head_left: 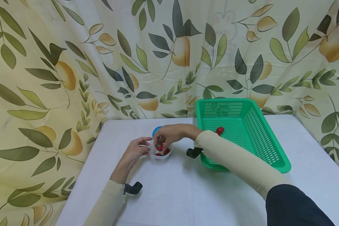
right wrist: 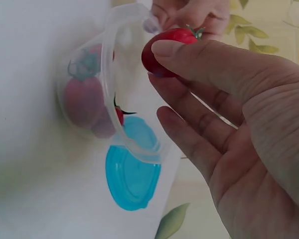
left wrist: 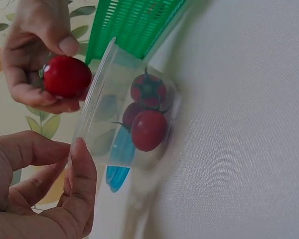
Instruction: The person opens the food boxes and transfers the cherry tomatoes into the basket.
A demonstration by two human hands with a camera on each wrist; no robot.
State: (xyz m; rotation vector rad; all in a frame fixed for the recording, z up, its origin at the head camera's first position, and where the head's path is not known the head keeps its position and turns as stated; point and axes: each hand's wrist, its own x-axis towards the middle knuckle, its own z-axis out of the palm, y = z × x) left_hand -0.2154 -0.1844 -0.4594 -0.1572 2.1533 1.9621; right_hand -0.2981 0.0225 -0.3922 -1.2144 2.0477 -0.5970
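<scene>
My right hand pinches a red cherry tomato with a green stem, between thumb and fingers. It holds the tomato just above the mouth of a clear plastic container. My left hand grips the container's near-left rim between thumb and finger, plain in the left wrist view. Inside the container lie three cherry tomatoes, seen through its wall, some with stems on. Behind the container, on the table, rests a blue lid, partly hidden by my right hand in the head view.
A green perforated basket stands to the right at the back, under my right forearm. Small red tomatoes lie in it near its left side, partly covered by the sleeve. A white cloth covers the table; a leaf-patterned curtain hangs behind.
</scene>
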